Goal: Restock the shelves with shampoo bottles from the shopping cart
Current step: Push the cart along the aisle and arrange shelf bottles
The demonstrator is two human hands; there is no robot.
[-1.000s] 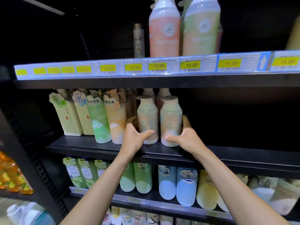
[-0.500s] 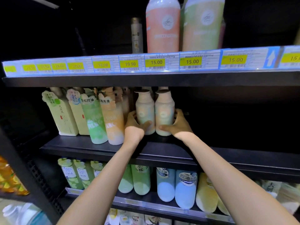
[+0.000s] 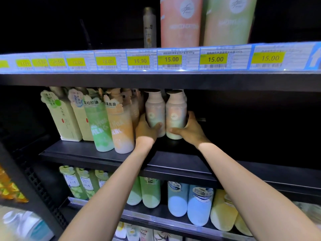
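Note:
Two pale pink-and-green shampoo bottles stand upright side by side, deep on the black middle shelf (image 3: 173, 153). My left hand (image 3: 145, 130) grips the left bottle (image 3: 155, 110) near its base, thumb across the front. The right bottle (image 3: 176, 112) is held low by my right hand (image 3: 190, 129), fingers wrapped behind it. More bottles of the same kind stand behind them, mostly hidden. The shopping cart is out of view.
Left of my hands stand cream, green and orange bottles (image 3: 119, 126). The middle shelf to the right is dark. Above, a price-tag strip (image 3: 172, 60) fronts large pink and green bottles. A lower shelf holds green, blue and yellow bottles (image 3: 199, 204).
Both hands have pushed the two bottles further back on the middle shelf. The camera has moved closer to the shelves.

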